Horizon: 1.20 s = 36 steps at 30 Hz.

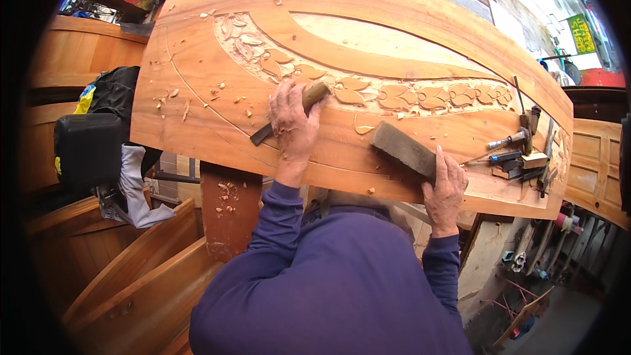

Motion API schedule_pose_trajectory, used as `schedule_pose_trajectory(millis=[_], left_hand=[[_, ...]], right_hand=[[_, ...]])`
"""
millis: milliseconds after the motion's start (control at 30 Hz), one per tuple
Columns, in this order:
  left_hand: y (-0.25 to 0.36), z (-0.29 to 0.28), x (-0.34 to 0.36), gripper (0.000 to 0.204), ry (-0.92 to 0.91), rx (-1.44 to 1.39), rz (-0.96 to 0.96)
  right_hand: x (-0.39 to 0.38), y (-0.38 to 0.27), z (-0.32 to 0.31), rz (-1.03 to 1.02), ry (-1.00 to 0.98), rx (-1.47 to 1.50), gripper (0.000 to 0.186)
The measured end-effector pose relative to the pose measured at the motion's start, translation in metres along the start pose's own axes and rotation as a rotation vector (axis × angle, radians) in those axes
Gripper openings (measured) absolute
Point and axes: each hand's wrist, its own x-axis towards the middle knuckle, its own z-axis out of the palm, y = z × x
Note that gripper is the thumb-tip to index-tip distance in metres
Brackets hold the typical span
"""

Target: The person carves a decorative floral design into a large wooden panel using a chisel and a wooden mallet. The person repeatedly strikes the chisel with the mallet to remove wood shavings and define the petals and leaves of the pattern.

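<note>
A large wooden panel (227, 125) lies before me, with a curved band of carved flowers and leaves (394, 96) across it. My left hand (292, 115) is wrapped round a chisel. Its rounded wooden handle (315, 94) points to the far right, by the carving, and its flat dark blade (261, 135) points to the near left. My right hand (447, 187) grips the near end of a worn grey-brown rectangular block (402, 149), whose far end slants left over the panel; I cannot tell whether it touches the wood.
Several carving tools (522, 148) are heaped at the panel's right end. Wood chips (213, 97) lie scattered on its left part. A black padded object (89, 151) stands beyond the left edge, and curved wooden boards (131, 263) lie below it.
</note>
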Motion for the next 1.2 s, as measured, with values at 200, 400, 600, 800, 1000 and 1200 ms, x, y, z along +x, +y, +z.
schedule_pose_trajectory(millis=[200,400,600,800,1000,1200], left_hand=[[0.000,-0.004,0.004,0.050,-0.043,-0.019,-0.026],[0.000,-0.003,0.005,0.053,0.023,-0.025,0.017],[0.046,-0.007,0.002,0.056,0.025,-0.124,0.072],[0.200,0.062,0.024,0.057,-0.322,-0.515,0.280],[0.337,0.156,0.022,0.064,-0.623,-0.576,0.408],[0.400,0.200,0.021,0.062,-0.602,-0.441,0.509]], right_hand=[[0.002,0.003,-0.003,-0.002,-0.006,0.083,0.078],[-0.017,0.014,-0.015,0.070,0.145,0.397,0.069],[-0.026,0.063,-0.038,0.647,0.558,1.318,0.064],[-0.024,0.159,-0.039,0.767,0.806,1.396,0.038],[-0.036,0.193,-0.020,0.892,0.851,1.445,0.034],[-0.046,0.211,-0.011,0.817,0.858,1.552,0.039]])
